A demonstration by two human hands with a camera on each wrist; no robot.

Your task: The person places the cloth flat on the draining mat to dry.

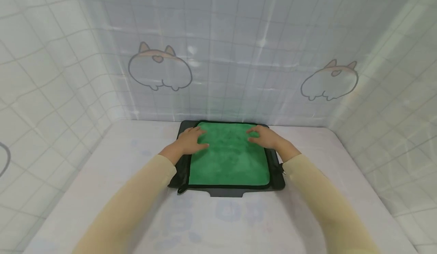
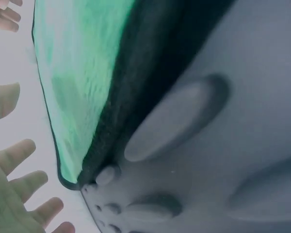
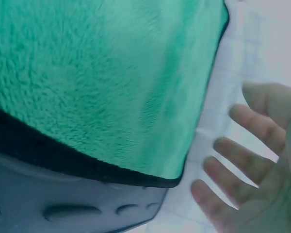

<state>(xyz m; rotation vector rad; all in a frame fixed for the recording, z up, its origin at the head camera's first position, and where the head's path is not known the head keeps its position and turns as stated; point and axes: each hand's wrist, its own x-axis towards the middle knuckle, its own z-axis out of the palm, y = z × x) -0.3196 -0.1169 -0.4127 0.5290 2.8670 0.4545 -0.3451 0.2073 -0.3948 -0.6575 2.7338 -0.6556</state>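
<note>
A green plush cloth [image 1: 228,159] with a black border lies spread over a dark grey board [image 1: 226,192]. My left hand [image 1: 189,140] is over the cloth's far left edge, its fingers spread and holding nothing. Over the far right edge is my right hand [image 1: 265,137], also with loose, spread fingers and nothing in them. The left wrist view shows oval raised bumps [image 2: 169,121] on the grey board beside the cloth [image 2: 82,73]. In the right wrist view, the right hand's fingers [image 3: 247,160] stand apart from the cloth [image 3: 102,87].
White tile-patterned sheeting [image 1: 232,30] with cartoon animal drawings rises behind the board, and similar walls stand at left and right. A pale patterned cover [image 1: 218,223] lies under the board. A small black loop [image 1: 182,188] sticks out at the cloth's near left corner.
</note>
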